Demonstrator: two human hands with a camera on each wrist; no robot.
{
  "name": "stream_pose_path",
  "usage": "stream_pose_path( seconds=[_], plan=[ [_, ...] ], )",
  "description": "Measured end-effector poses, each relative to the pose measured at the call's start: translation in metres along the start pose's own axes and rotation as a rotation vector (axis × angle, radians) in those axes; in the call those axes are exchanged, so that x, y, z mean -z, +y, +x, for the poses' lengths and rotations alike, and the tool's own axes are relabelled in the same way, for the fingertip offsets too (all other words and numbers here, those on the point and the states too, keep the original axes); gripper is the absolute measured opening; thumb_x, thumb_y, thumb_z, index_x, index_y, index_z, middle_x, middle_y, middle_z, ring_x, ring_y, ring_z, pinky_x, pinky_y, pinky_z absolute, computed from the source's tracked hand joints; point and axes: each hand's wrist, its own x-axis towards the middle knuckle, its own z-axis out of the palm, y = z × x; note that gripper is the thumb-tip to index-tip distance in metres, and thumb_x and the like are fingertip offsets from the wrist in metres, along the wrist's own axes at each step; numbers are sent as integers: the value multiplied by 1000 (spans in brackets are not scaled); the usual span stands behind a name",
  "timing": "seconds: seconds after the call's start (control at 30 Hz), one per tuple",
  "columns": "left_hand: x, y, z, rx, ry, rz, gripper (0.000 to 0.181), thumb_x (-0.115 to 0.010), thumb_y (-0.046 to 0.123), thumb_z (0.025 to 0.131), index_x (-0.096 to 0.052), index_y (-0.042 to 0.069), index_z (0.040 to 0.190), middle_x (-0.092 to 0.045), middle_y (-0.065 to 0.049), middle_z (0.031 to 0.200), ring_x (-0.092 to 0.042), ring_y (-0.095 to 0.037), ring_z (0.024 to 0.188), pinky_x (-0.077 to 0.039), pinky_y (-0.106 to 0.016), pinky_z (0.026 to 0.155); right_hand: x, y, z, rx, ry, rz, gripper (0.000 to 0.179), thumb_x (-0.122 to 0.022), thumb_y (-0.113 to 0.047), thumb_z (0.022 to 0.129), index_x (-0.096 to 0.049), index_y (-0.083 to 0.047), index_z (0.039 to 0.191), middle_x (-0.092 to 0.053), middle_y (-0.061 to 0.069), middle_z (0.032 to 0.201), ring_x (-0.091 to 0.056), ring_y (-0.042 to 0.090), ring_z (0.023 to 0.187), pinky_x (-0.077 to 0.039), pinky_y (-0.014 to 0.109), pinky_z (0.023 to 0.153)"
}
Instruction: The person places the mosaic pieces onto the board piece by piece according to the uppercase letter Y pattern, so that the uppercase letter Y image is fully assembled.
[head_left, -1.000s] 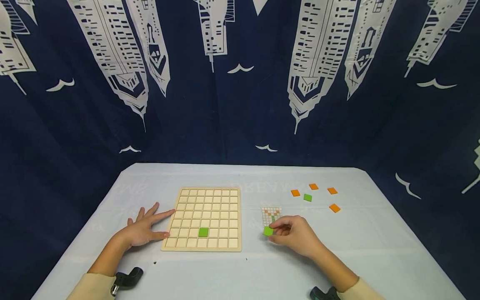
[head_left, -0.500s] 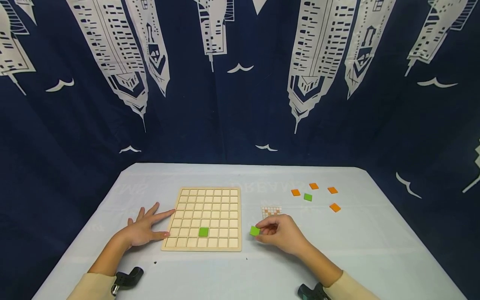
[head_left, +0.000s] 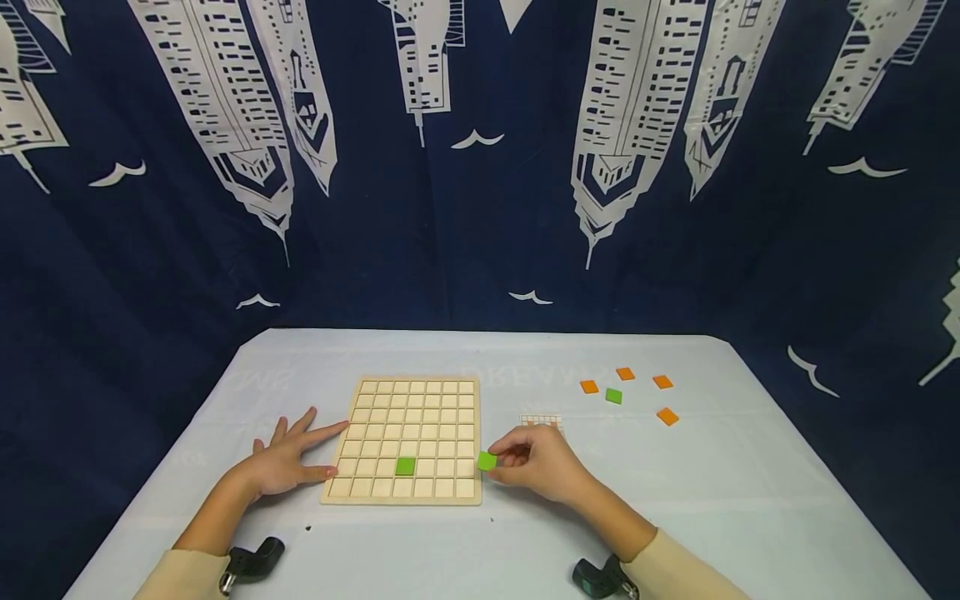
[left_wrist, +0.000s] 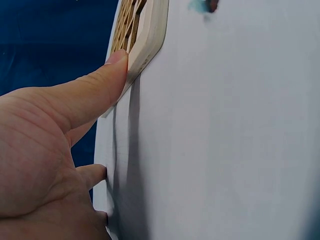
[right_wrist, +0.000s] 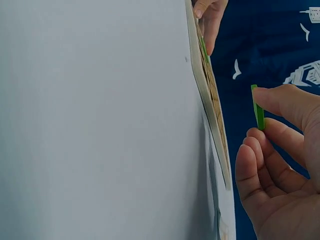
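Note:
A wooden grid board lies on the white table, with one green square tile set in a cell of its second row from the front. My left hand has its fingers spread; thumb and index fingertip touch the board's left edge, and the left wrist view shows the thumb on the rim. Between thumb and index finger my right hand pinches another green square tile, held just off the board's right edge. In the right wrist view that tile appears edge-on, above the table.
Partly hidden behind my right hand is a small printed grid card. Farther right lie several orange tiles and one loose green tile. A dark blue curtain hangs behind the table.
My right hand has moved left with the green tile, from beside the printed card to the board's right edge. My left hand stays in place at the board.

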Motion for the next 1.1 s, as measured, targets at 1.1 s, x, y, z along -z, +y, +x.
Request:
stream_pose_path(
  seconds=[1.1],
  plan=[
    [-1,0,0,5,4,-20,84,-80,51,81,-47,26,155,-3,-34,167,15,-66,148,12,-88,103,-35,-18,43,90,-56,-57,18,-88,-10,79,-80,-6,94,-75,3,79,-62,3,68,-56,19,64]
  ],
)
